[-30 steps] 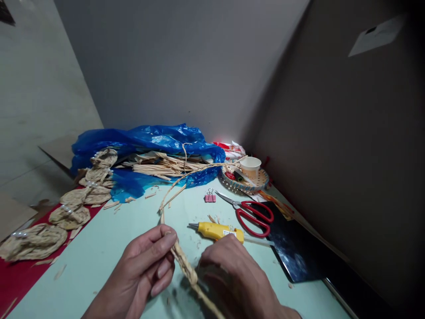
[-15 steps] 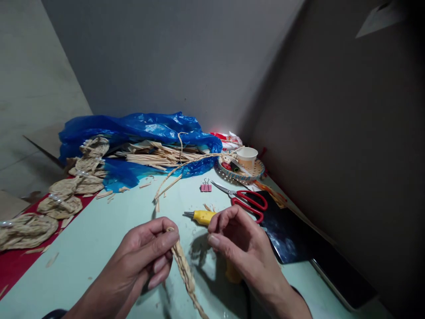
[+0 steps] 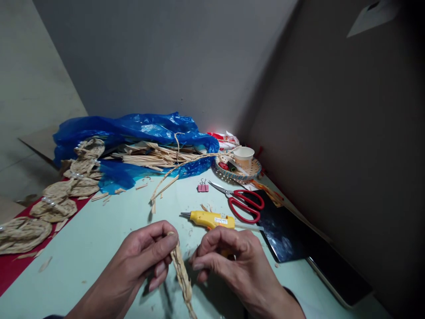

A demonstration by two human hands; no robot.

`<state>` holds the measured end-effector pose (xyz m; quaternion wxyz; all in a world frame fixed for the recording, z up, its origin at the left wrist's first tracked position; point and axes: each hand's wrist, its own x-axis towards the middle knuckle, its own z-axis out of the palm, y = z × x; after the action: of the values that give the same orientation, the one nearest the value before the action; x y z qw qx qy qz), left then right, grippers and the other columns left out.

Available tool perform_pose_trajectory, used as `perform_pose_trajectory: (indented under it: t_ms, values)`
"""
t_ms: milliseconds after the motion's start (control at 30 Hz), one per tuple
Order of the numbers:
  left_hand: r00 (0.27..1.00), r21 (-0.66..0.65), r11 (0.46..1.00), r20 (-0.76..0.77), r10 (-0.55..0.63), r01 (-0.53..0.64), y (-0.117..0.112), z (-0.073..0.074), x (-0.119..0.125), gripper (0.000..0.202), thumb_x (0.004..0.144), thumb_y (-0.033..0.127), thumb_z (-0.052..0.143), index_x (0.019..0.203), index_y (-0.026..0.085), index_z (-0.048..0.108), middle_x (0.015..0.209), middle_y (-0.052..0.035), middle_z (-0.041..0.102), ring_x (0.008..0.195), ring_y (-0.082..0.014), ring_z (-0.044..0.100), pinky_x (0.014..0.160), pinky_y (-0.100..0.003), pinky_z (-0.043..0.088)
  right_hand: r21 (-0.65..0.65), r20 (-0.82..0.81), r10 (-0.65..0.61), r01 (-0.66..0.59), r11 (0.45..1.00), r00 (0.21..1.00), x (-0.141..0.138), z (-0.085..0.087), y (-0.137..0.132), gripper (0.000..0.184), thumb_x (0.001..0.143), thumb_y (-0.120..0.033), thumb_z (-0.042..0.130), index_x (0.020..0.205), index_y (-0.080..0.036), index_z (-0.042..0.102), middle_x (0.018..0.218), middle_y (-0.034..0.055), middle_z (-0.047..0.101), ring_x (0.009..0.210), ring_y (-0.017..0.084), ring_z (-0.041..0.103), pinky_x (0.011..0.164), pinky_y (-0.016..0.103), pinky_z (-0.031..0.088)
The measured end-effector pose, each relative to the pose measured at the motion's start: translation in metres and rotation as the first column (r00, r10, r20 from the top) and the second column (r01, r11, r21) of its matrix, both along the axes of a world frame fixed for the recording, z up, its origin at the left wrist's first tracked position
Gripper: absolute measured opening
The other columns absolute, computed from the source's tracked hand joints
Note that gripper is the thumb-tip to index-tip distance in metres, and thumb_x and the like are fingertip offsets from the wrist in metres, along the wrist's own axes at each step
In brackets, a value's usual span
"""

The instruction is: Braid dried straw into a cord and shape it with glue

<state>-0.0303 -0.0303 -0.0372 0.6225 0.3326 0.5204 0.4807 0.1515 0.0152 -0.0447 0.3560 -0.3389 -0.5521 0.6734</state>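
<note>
My left hand (image 3: 148,254) pinches the top end of a braided straw strip (image 3: 182,272) between thumb and forefinger. The strip slants down toward the lower edge of the view. Just right of it, and apart from it, is my right hand (image 3: 229,266), its thumb and fingertips drawn together; whether something thin is between them I cannot make out. Behind the right hand lies a yellow glue gun (image 3: 210,219) with a clear glue stick in its rear, its handle partly hidden by the hand.
Red-handled scissors (image 3: 244,204) and a pink binder clip (image 3: 202,186) lie beyond the glue gun. A blue plastic bag (image 3: 133,124) holds straw strips (image 3: 159,157). Coiled braids (image 3: 55,208) line the left. A basket (image 3: 254,175) holds a paper cup (image 3: 244,153). Black tablet (image 3: 282,239) at right.
My right hand has moved left and down toward the braided strip, and its fingertips have closed together. More of the glue gun shows. My left hand keeps its pinch.
</note>
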Motion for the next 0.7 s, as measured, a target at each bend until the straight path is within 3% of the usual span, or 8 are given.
perform_pose_trajectory:
  t_ms: [133, 367, 567, 700]
  values:
    - [1.000, -0.006, 1.000, 0.004, 0.003, -0.003, 0.000, 0.001, 0.001, 0.040, 0.074, 0.052, 0.082, 0.068, 0.016, 0.067, 0.055, 0.0086, 0.043, 0.048, -0.0061, 0.024, 0.043, -0.017, 0.027, 0.008, -0.039, 0.013, -0.013, 1.000, 0.999, 0.001, -0.004, -0.001, 0.029, 0.072, -0.039, 0.090, 0.065, -0.019, 0.070, 0.062, -0.0004, 0.069, 0.052, 0.012, 0.067, 0.056, 0.020, 0.054]
    - [0.999, -0.005, 0.999, 0.010, -0.032, 0.032, -0.001, -0.005, -0.002, 0.040, 0.079, 0.053, 0.079, 0.069, 0.016, 0.065, 0.057, 0.0079, 0.044, 0.049, -0.0064, 0.027, 0.044, -0.017, 0.028, 0.162, 0.004, 0.056, -0.056, 0.985, 0.998, 0.005, -0.008, -0.004, 0.030, 0.089, -0.048, 0.074, 0.075, -0.022, 0.071, 0.061, -0.0002, 0.072, 0.056, 0.018, 0.073, 0.060, 0.026, 0.057]
    - [0.998, 0.007, 0.998, 0.010, -0.058, 0.058, 0.004, -0.012, -0.001, 0.046, 0.075, 0.059, 0.079, 0.069, 0.018, 0.059, 0.054, 0.0089, 0.043, 0.044, -0.0050, 0.030, 0.041, -0.018, 0.026, 0.225, 0.223, 0.064, -0.115, 0.968, 0.973, 0.008, -0.009, -0.003, 0.048, 0.099, -0.063, 0.050, 0.075, -0.022, 0.054, 0.056, -0.0007, 0.062, 0.053, 0.014, 0.059, 0.060, 0.024, 0.047]
    - [0.999, 0.034, 0.999, -0.025, -0.039, 0.040, 0.004, -0.014, 0.001, 0.042, 0.077, 0.056, 0.076, 0.069, 0.019, 0.057, 0.054, 0.0087, 0.043, 0.043, -0.0055, 0.032, 0.041, -0.019, 0.027, 0.147, 0.247, 0.029, -0.067, 0.987, 0.969, 0.011, -0.007, -0.001, 0.054, 0.092, -0.071, 0.054, 0.069, -0.022, 0.052, 0.055, -0.0006, 0.057, 0.053, 0.014, 0.051, 0.054, 0.023, 0.038]
